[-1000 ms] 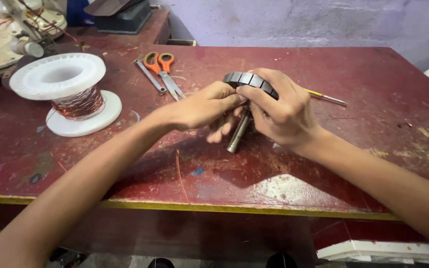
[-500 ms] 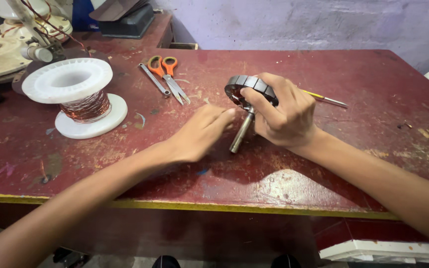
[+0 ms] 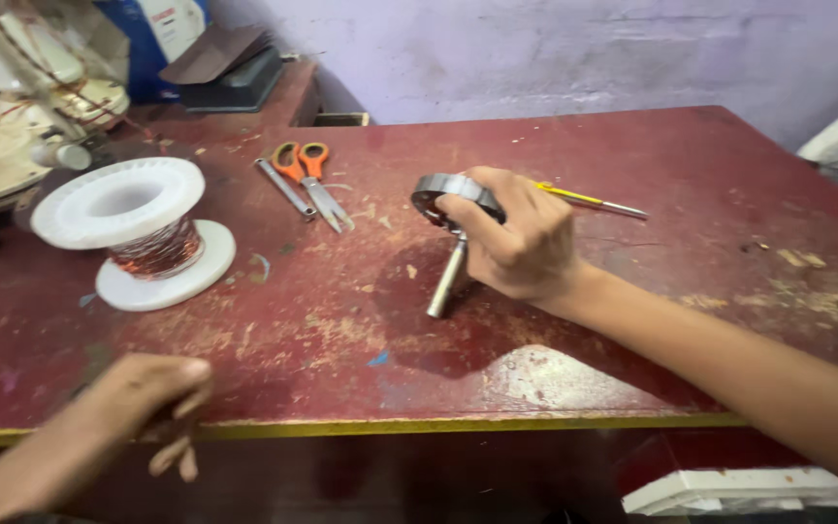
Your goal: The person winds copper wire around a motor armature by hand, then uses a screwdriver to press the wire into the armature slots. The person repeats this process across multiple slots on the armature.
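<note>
The right hand grips a ringed metal part with a shaft (tip on the red surface); right of the wire spool, the left hand hangs loosely curled, blurred, holding nothing.

— What sort of place is this?
— A small repair workshop: a scuffed red counter, a white spool of copper wire, orange-handled scissors, a screwdriver, and an old winding machine.
</note>
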